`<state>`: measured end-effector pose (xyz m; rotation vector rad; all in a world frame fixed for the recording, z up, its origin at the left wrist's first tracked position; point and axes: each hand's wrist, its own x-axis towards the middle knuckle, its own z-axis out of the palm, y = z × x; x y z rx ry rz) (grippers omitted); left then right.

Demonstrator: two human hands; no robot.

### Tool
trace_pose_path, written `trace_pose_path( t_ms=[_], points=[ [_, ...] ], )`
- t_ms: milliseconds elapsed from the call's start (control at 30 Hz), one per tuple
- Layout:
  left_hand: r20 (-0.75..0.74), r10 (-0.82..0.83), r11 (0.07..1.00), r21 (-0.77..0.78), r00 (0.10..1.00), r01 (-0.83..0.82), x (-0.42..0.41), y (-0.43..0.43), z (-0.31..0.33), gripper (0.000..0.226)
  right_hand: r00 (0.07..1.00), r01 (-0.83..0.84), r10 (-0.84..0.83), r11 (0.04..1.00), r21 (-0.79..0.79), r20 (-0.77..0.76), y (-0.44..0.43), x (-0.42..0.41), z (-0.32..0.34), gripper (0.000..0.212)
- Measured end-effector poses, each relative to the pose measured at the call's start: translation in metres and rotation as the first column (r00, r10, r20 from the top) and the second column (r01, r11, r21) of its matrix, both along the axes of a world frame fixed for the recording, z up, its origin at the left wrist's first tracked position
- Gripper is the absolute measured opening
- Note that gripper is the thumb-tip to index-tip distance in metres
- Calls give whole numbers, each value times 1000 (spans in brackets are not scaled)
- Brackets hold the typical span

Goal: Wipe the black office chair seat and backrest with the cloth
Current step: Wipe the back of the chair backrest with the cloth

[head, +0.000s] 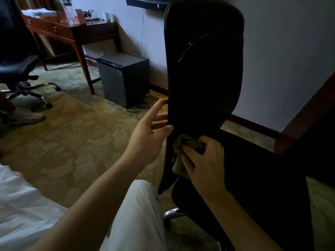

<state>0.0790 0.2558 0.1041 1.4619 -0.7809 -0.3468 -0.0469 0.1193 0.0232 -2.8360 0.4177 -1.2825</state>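
Observation:
The black office chair's tall backrest point(204, 66) stands upright in the middle of the view, and its dark seat point(262, 169) spreads to the lower right. My left hand point(152, 131) holds the backrest's left edge; the thumb is in front and the fingertips disappear behind the edge. My right hand point(204, 163) grips a crumpled olive-green cloth point(183, 149) and presses it on the bottom of the backrest near the seat. Part of the cloth hangs below my fingers.
A small dark mini fridge point(123, 78) sits on the patterned carpet by the wall, cables beside it. A wooden desk point(72, 31) is at the back left, a second office chair point(20, 73) at far left. White bedding point(21, 205) lies lower left; dark wooden furniture point(308, 113) at right.

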Motion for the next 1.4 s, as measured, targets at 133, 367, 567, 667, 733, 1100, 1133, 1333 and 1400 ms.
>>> trace_pose_path(
  t_ms=[133,367,567,667,733,1100,1133,1333,1400],
  points=[
    [9,-2,1000,-2,1000,2,-2,0,0,71,994,-78,76,997,21,79,1,-7,14,22],
    [7,-2,1000,-6,1000,2,-4,0,3,75,998,-46,42,997,61,52,-2,14,31,29],
    [15,-1,1000,28,1000,0,-2,1,-6,74,995,-71,65,995,76,75,-1,15,23,30],
    [-8,-14,999,44,1000,15,-4,2,-17,71,995,-86,82,995,56,60,-3,15,11,24],
    [-28,-21,999,43,999,23,-6,2,-25,68,996,-85,82,995,58,40,-4,13,-1,22],
    [-173,-105,994,-21,979,103,-7,3,-47,52,990,-110,100,989,102,99,-2,7,-2,16],
    [-181,-110,994,-29,977,106,-8,3,-46,52,990,-116,107,989,95,90,-3,8,0,16],
    [-185,-118,993,-35,976,114,-8,4,-48,53,992,-110,103,988,109,70,-6,14,-5,18],
    [-175,-115,993,-19,978,113,-8,5,-48,55,993,-98,91,990,103,74,-5,16,-7,19]
  ],
)
